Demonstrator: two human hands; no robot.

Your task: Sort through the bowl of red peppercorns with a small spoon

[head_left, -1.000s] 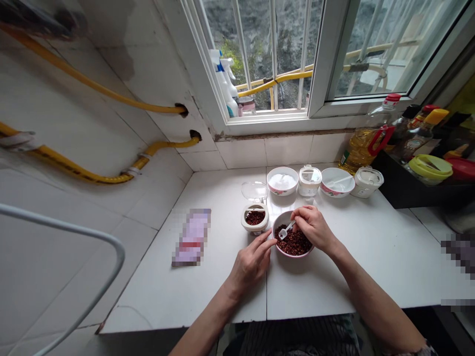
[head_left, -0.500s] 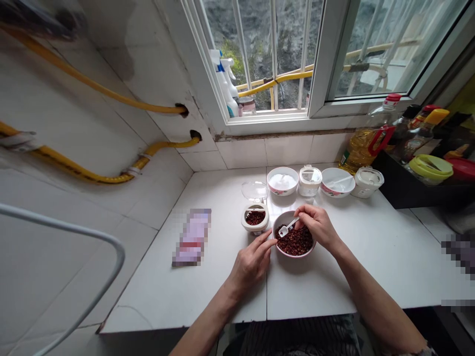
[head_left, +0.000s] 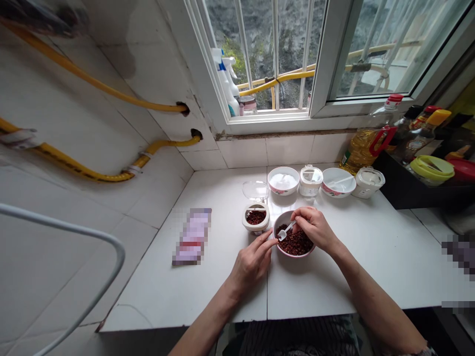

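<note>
A bowl (head_left: 296, 256) of dark reddish-brown dried peppercorn-like bits (head_left: 300, 243) stands on the counter before me. My left hand (head_left: 252, 262) holds its left rim with the fingertips; the thumb is hidden. Between the thumb and fingers of my right hand (head_left: 313, 228) is a small white plastic spoon (head_left: 285, 233), its scoop down at the bits near the bowl's left side. Just behind my left hand sits a seasoning jar (head_left: 256, 220) with its clear lid (head_left: 255, 190) flipped up. Similar dark bits show inside the jar.
Along the back stand a flowered bowl of white grains (head_left: 283, 182), a lidded jar (head_left: 310, 181), a second flowered bowl (head_left: 338, 183) and another lidded jar (head_left: 370, 183). An oil bottle (head_left: 365, 138) is at the back right. A blurred purple packet (head_left: 193, 237) lies left.
My right hand has shifted slightly left and the spoon's scoop has dipped a little lower into the bits. My left hand stays at the bowl's rim.
</note>
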